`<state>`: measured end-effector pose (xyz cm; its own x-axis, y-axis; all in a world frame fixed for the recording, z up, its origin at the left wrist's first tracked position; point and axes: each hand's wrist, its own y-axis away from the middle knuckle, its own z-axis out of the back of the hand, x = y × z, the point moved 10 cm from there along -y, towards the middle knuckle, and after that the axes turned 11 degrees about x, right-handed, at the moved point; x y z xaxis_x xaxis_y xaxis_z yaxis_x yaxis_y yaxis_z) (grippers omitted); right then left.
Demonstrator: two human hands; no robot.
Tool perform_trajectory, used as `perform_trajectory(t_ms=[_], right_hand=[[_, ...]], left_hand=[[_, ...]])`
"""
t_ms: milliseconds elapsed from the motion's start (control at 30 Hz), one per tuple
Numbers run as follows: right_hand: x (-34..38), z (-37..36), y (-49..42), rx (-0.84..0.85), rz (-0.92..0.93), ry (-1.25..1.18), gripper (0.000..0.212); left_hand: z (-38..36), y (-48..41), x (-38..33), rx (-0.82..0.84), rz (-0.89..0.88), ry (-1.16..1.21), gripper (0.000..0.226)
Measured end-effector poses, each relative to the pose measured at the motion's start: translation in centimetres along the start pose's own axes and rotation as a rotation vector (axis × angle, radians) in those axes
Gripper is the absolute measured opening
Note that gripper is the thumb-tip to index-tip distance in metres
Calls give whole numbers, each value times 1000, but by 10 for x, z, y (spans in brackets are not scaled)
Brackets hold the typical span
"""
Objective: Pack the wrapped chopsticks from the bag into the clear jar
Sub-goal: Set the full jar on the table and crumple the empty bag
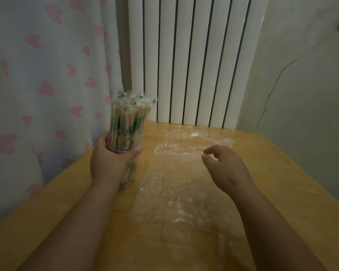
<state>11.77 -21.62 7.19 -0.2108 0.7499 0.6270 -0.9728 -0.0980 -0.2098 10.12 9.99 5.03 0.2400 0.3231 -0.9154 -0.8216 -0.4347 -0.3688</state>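
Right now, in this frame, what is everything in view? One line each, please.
Clear jar: one, transparent, table's left side.
Wrapped chopsticks: many, tan with green print, standing in the jar.
Bag: one, clear plastic, flat on the table's middle, apparently empty.
Table: one, light wood, beneath everything.
Radiator: one, white, behind the table.
Curtain: one, white with pink hearts, left.
Wall: one, pale, right.
Left hand: one, grips the jar.
Right hand: one, loosely curled, empty, above the bag.
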Motion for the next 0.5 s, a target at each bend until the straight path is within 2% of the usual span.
perform_trajectory(t_ms=[333, 400, 467, 500], right_hand=[[-27, 1, -4, 154, -132, -1, 40], [-30, 1, -4, 166, -147, 0, 41], [-34, 4, -4, 163, -166, -2, 42], [-36, 6, -5, 159, -175, -3, 43]], left_hand=[[4, -6, 18, -47, 84, 69, 67], [5, -5, 17, -55, 83, 40, 73], [13, 0, 8, -130, 48, -100, 92], [18, 6, -3, -193, -10, -199, 93]])
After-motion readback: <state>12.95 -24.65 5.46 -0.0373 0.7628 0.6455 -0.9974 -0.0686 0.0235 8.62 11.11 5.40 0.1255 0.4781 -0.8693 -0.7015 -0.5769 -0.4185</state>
